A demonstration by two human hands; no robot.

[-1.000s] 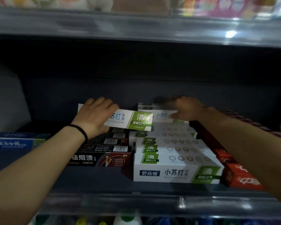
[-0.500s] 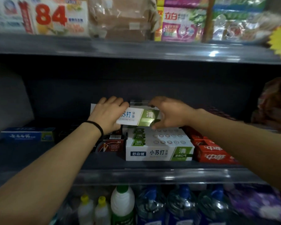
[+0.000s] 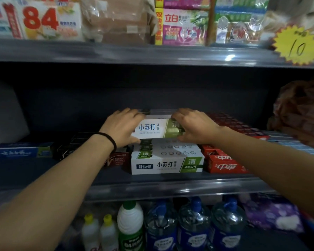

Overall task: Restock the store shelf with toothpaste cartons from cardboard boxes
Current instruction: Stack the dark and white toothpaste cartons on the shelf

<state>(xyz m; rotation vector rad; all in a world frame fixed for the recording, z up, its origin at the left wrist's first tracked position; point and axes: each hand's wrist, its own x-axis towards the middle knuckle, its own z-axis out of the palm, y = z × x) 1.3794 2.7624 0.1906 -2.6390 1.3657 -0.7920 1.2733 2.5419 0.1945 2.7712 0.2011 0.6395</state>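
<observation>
A white and green toothpaste carton (image 3: pixel 155 128) is held between both hands above the row of matching cartons (image 3: pixel 166 161) on the middle shelf (image 3: pixel 152 187). My left hand (image 3: pixel 121 126), with a black band on the wrist, grips its left end. My right hand (image 3: pixel 193 126) grips its green right end, fingers over the top and thumb below. The carton lies level, just over the top of the white and green stack. No cardboard box is in view.
Black cartons (image 3: pixel 91 147) and a blue carton (image 3: pixel 20 151) lie left of the stack; red cartons (image 3: pixel 227 164) lie right. A brown bag (image 3: pixel 301 113) sits far right. Packaged goods and a yellow price star (image 3: pixel 297 48) fill the shelf above, bottles (image 3: pixel 130 227) the shelf below.
My right hand left the back of the stack and took the carton's right end. Both hands brought the carton to the right over the white and green row. The view pulled back.
</observation>
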